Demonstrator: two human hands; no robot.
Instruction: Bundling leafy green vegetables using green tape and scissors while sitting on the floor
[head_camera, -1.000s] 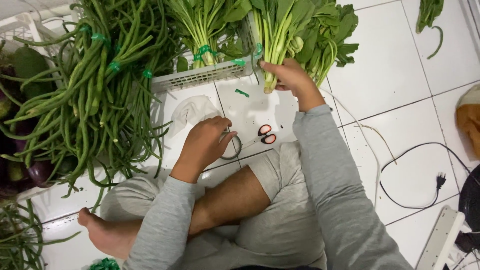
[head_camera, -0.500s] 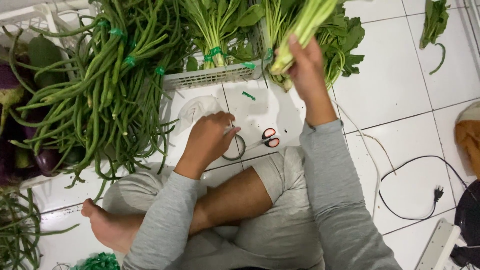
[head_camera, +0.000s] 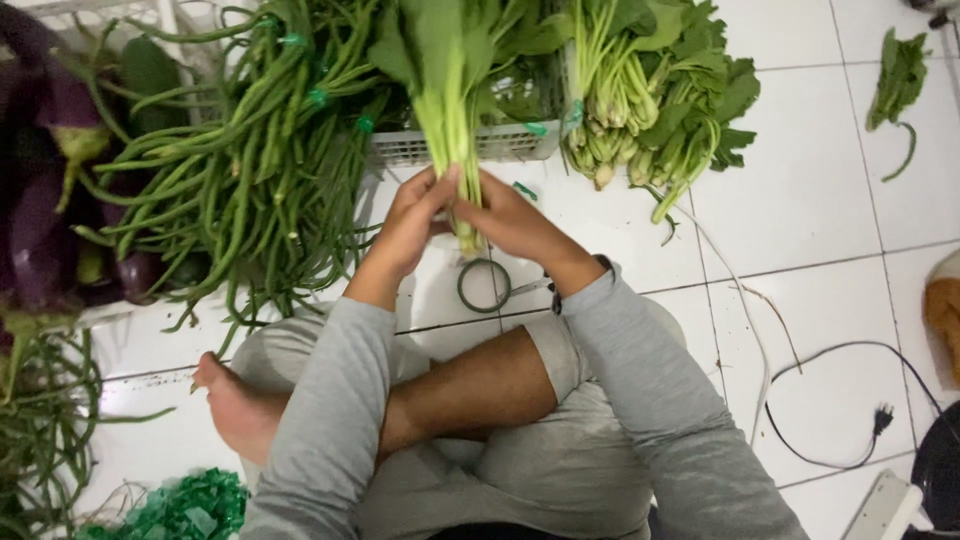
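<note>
Both hands have come together since half a second ago: then the right hand was reaching up into the greens by the crate and the left hand rested low near the tape roll; now a bunch of greens (head_camera: 447, 110) stands between them. The left hand (head_camera: 408, 225) and the right hand (head_camera: 505, 218) are both closed around the bunch's pale stems, fingers wrapped on either side, almost touching each other. The bunch stands upright in front of the white crate (head_camera: 450, 147), its leaves spreading over the crate's rim.

Just below the hands a tape roll (head_camera: 484, 285) lies flat on the white floor (head_camera: 800, 220), and scissors lie beside it, mostly hidden by the right wrist. Long beans (head_camera: 250, 150) spill from the crate to the left, with eggplants (head_camera: 40, 200) further left. More bundled greens (head_camera: 660, 110) lie on the floor to the right of the crate. A black cord with a plug (head_camera: 880, 420) curls at lower right, and a heap of green ties (head_camera: 190, 505) sits by the person's bare foot (head_camera: 235, 405).
</note>
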